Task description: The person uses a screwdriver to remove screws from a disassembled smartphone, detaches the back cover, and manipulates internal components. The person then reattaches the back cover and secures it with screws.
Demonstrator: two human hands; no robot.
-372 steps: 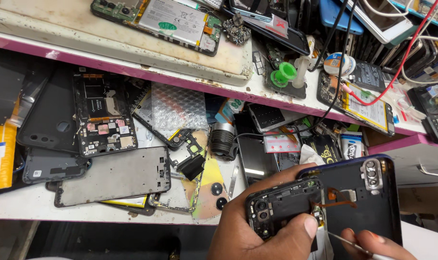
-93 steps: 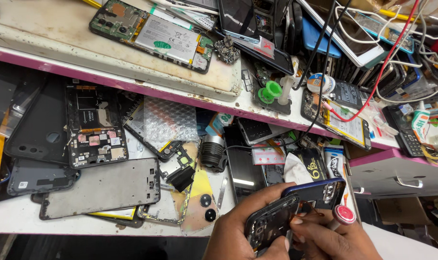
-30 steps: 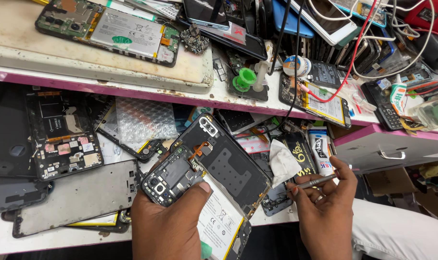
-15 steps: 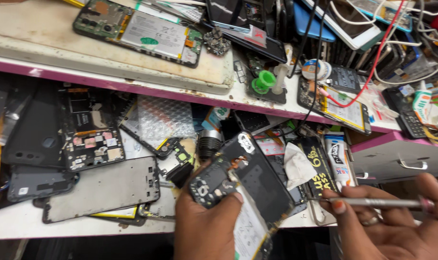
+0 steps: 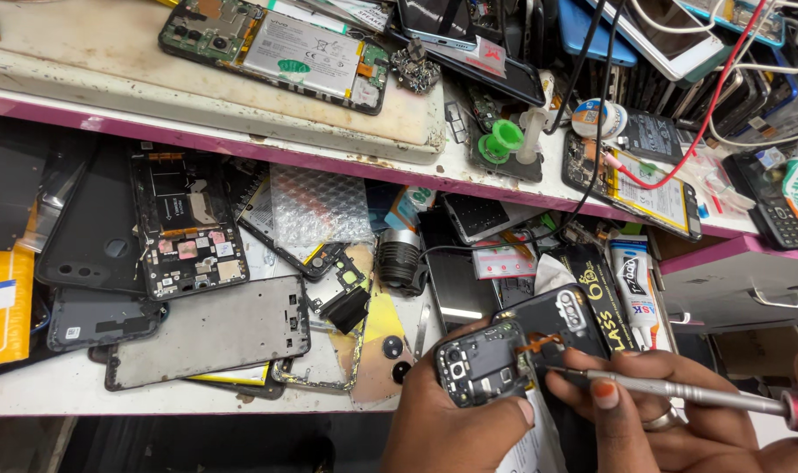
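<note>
Lower centre of frame: left hand [image 5: 456, 420] closed around an opened phone [image 5: 504, 359], thumb pressed on its inner frame. Right hand [image 5: 679, 425], lower right, pinches a thin metal screwdriver [image 5: 679, 392], tip touching the phone's top edge.

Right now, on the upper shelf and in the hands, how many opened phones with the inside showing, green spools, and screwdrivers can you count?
Opened phones with the inside showing: 3 (one at the shelf's left, one at its right with a red wire, one in the left hand)
Green spools: 1
Screwdrivers: 1, in the right hand
Total: 5
</note>
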